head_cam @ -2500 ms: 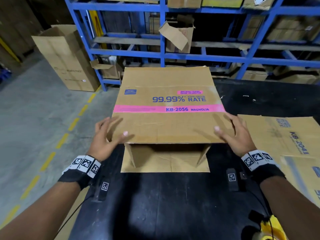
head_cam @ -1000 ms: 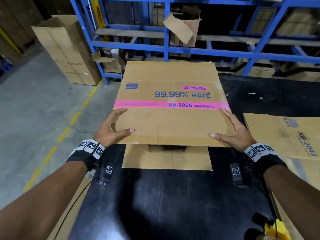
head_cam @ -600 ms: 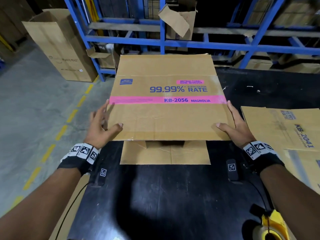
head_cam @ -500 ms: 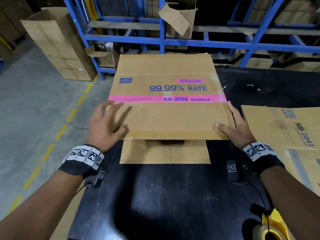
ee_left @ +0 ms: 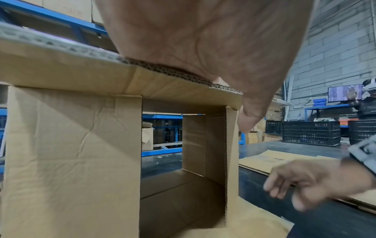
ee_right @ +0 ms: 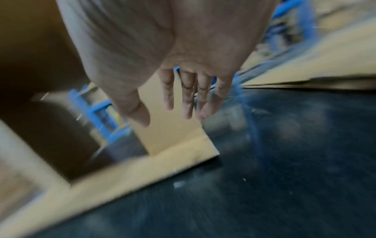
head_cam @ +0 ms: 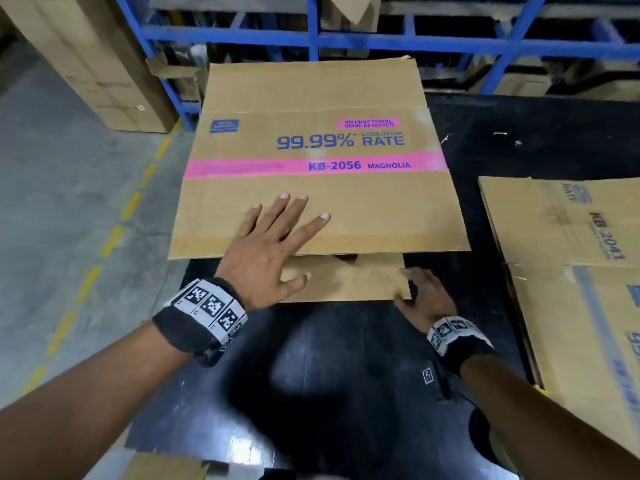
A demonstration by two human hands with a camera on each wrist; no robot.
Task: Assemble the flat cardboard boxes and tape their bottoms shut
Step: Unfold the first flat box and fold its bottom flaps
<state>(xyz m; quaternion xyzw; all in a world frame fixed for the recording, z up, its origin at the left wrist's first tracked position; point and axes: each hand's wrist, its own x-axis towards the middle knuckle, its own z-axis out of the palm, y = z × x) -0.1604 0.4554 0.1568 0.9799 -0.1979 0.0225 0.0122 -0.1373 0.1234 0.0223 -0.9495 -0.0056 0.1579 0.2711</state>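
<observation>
An opened cardboard box (head_cam: 363, 216) printed "99.99% RATE" with a pink band lies on its side on the black table (head_cam: 346, 393). My left hand (head_cam: 277, 237) presses flat on its top panel near the front edge, fingers spread. The left wrist view shows that palm (ee_left: 203, 40) on the panel's edge, the two side flaps (ee_left: 71, 153) standing folded in, and the box open right through. The lower flap (head_cam: 346, 282) lies flat on the table. My right hand (head_cam: 420, 296) is low at that flap's right corner with fingers extended (ee_right: 187, 99), blurred and holding nothing.
Flat boxes (head_cam: 561, 230) lie stacked on the table at the right. A blue rack (head_cam: 346, 39) stands behind the table. A tall carton (head_cam: 86, 64) stands on the floor at the left, past the table's left edge. Black crates (ee_left: 311, 133) sit far off.
My left hand left the box's left edge and now lies flat on the top panel. My right hand let go of the right edge and dropped to the lower flap's right corner.
</observation>
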